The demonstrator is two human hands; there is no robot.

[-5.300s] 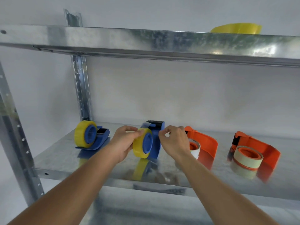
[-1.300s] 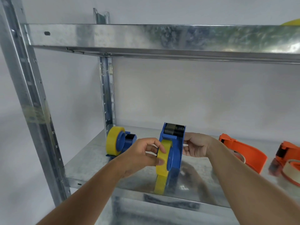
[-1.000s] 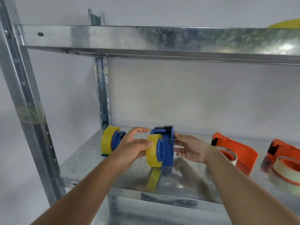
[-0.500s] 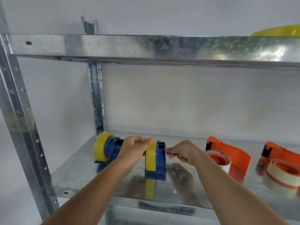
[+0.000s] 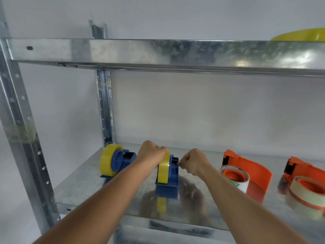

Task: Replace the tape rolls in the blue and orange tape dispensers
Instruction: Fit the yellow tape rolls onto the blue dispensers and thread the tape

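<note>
A blue tape dispenser (image 5: pixel 171 181) stands on the metal shelf (image 5: pixel 82 185), loaded with a yellow tape roll (image 5: pixel 163 171) seen edge-on. My left hand (image 5: pixel 151 155) grips the top of that roll. My right hand (image 5: pixel 191 162) pinches at the dispenser's far end by the black cutter; what it pinches is too small to make out. A second blue dispenser (image 5: pixel 128 158) with a yellow roll (image 5: pixel 108 160) stands to the left. Two orange dispensers (image 5: pixel 253 170) (image 5: pixel 309 173) hold whitish rolls (image 5: pixel 243 180) (image 5: pixel 306 191) on the right.
An upper shelf beam (image 5: pixel 158 52) crosses overhead, with a yellow roll (image 5: pixel 300 35) lying on top at the right. Perforated steel uprights (image 5: pixel 21 124) (image 5: pixel 104 106) stand at the left. A white wall closes the back.
The blue dispenser, held up and turned in both hands earlier, now stands flat on the shelf. My left hand stays on its roll; my right hand moved from its side to pinch at the cutter end.
</note>
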